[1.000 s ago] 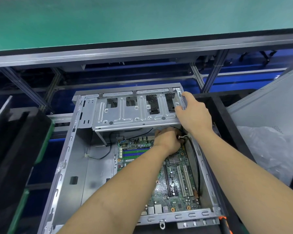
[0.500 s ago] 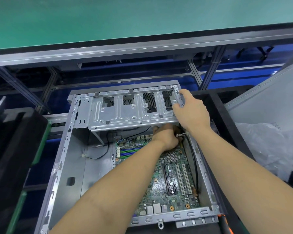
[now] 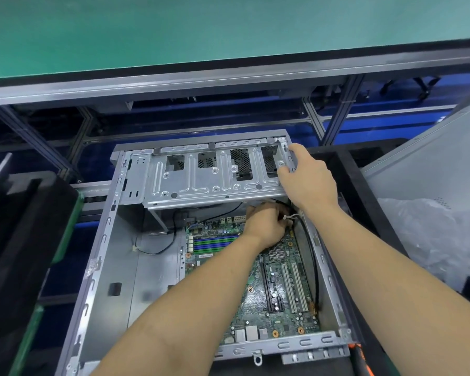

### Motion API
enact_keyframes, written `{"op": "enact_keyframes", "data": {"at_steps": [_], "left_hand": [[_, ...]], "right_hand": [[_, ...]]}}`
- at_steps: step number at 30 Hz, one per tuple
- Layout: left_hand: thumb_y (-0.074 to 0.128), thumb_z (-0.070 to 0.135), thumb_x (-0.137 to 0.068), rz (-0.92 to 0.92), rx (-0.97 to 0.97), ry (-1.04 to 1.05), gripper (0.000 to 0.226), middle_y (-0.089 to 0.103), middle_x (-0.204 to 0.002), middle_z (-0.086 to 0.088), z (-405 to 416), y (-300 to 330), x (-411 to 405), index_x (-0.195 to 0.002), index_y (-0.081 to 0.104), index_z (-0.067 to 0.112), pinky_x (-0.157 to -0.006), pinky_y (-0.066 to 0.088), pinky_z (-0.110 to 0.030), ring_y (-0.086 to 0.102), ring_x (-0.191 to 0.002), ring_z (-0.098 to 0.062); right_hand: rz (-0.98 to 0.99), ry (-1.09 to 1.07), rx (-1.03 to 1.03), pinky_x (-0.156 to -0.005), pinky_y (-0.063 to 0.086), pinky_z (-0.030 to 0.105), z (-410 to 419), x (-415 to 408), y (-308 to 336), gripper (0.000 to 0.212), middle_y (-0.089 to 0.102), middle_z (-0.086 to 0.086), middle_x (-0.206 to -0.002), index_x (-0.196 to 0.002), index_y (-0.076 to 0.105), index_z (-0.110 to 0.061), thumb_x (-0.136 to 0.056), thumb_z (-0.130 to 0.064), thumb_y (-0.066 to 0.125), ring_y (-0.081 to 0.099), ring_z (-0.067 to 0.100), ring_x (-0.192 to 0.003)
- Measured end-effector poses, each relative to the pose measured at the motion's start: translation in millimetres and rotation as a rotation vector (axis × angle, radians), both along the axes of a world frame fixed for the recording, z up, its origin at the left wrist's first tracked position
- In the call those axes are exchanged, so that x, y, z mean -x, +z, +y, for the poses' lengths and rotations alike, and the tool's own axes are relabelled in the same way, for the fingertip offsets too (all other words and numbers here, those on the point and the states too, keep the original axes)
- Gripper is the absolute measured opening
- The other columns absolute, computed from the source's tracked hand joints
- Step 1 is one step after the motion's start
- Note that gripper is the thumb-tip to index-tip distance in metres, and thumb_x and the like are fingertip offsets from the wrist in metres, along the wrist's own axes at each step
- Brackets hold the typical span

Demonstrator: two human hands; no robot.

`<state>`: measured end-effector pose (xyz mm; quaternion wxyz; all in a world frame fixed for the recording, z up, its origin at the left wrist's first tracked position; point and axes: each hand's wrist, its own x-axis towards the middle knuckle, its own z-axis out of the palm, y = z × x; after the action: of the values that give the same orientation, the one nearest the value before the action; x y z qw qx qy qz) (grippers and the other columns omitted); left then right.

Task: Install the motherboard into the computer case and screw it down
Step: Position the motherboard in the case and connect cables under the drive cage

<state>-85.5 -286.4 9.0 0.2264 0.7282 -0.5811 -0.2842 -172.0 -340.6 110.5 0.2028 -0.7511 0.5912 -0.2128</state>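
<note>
1. Motherboard lies flat on the floor of the computer case, right side.
2. Left hand curls over its far edge, pinching a white connector.
3. Right hand grips the drive cage.
4. Board is likely light, stiff, fragile: hold edges, not components.

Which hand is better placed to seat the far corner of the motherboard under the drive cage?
Probably the left hand: it is already down on the motherboard below the drive cage. The right hand grips the cage's end above.
</note>
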Motion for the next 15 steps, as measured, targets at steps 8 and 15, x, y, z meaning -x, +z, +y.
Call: {"op": "enact_keyframes", "data": {"at_steps": [8, 15], "left_hand": [[0.065, 0.036, -0.093, -0.028, -0.055, 0.002, 0.021, 0.07, -0.118, 0.002, -2.3, 2.3, 0.1, -0.112, 0.07, 0.029, -0.107, 0.026, -0.036, 0.057, -0.118, -0.022], [0.062, 0.035, -0.093, -0.083, -0.054, 0.002, 0.023, 0.068, -0.122, 0.006, -2.6, -0.4, 2.0, -0.115, 0.07, 0.033, -0.1, 0.02, -0.036, 0.049, -0.125, -0.02]], "right_hand": [[0.002, 0.001, -0.012, -0.064, 0.048, 0.036, -0.8, 0.3, -0.6, 0.054, 0.067, 0.007, -0.095, -0.149, 0.037, -0.032, -0.096, -0.035, 0.048, 0.062, 0.028, -0.077], [0.008, 0.003, -0.009, -0.066, 0.048, 0.036, -1.3, 0.6, -1.4, 0.054, 0.066, 0.008, -0.096, -0.149, 0.036, -0.032, -0.096, -0.036, 0.047, 0.062, 0.029, -0.078]]}}
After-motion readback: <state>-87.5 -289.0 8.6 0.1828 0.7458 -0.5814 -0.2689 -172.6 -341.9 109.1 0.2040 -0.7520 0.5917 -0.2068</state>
